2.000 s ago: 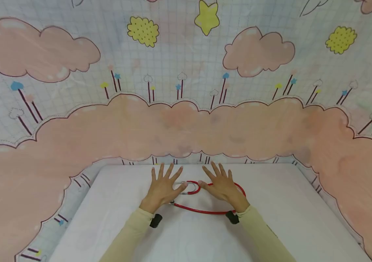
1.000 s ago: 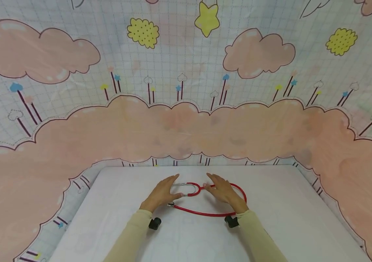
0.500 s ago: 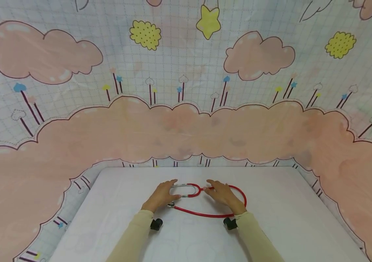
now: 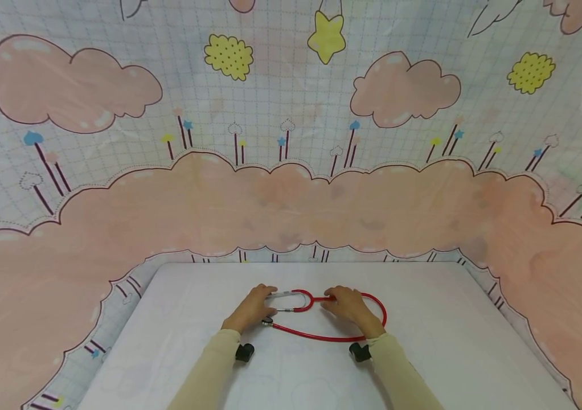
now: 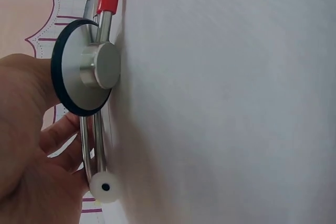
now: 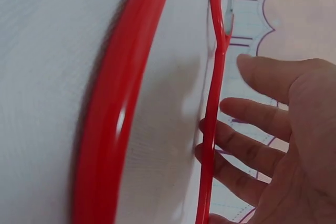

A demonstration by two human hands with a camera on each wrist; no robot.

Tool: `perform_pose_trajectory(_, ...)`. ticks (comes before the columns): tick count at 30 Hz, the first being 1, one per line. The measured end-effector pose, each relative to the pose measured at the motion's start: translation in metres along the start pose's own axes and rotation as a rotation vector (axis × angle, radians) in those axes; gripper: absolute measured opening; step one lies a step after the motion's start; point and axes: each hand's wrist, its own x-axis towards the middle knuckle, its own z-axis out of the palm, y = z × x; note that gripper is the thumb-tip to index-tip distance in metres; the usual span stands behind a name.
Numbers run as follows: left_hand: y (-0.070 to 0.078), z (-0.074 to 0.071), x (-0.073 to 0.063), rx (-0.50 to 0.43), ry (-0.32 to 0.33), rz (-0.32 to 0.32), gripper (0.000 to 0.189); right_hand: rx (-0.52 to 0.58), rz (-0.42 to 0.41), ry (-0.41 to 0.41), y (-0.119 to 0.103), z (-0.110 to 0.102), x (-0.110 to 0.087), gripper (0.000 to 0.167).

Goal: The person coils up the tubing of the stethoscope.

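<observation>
A red stethoscope [image 4: 311, 337] lies on the white table, its tubing looped to the right. My left hand [image 4: 248, 309] is at the metal ear tubes [image 5: 100, 140]; its fingers reach them, while the chest piece [image 5: 84, 69] hides the thumb's end, so I cannot tell whether it grips. A pale eartip [image 5: 106, 187] shows below the fingers. Over the red tubing just right of the fork is my right hand [image 4: 348, 307]. In the right wrist view its bent fingers [image 6: 247, 140] meet the tubing [image 6: 212, 114], and the thumb stays apart from it.
The white table [image 4: 168, 353] runs up to a patterned cloth backdrop [image 4: 291, 205] at the back and sides. Dark wrist cameras [image 4: 245, 352] sit at both cuffs. A nearer stretch of tubing [image 6: 115, 103] crosses the right wrist view.
Both hands have come down from spread fingers above the stethoscope to its ear tubes and tubing, and their fingers have bent inward. The stethoscope stays in place.
</observation>
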Motion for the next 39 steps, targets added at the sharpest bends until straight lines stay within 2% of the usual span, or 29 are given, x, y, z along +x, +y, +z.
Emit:
perform_pose_trajectory(5,-0.001,-0.001,-0.002,-0.019,-0.009,0.017,0.048,-0.021,-0.021,0.019,0.001,0.001,-0.001,0.03)
perform_pose_trajectory(14,-0.009,0.004,-0.004,0.028,-0.024,0.09,0.047,0.018,-0.039,0.072,0.002,0.003,-0.001,0.01)
perform_pose_trajectory(21,-0.012,0.003,-0.005,0.022,0.0,0.093,0.053,0.05,-0.056,0.135,-0.004,-0.002,-0.001,0.01)
perform_pose_trajectory(26,-0.013,0.0,-0.009,0.055,0.025,0.148,0.053,0.053,-0.086,0.181,-0.008,-0.006,-0.002,0.01)
perform_pose_trajectory(31,-0.007,-0.007,-0.013,0.064,0.031,0.167,0.049,0.064,-0.098,0.221,-0.011,-0.011,-0.006,0.009)
perform_pose_trajectory(39,0.003,-0.018,-0.02,-0.049,-0.037,0.209,0.036,0.063,-0.107,0.245,-0.018,-0.018,-0.013,0.011)
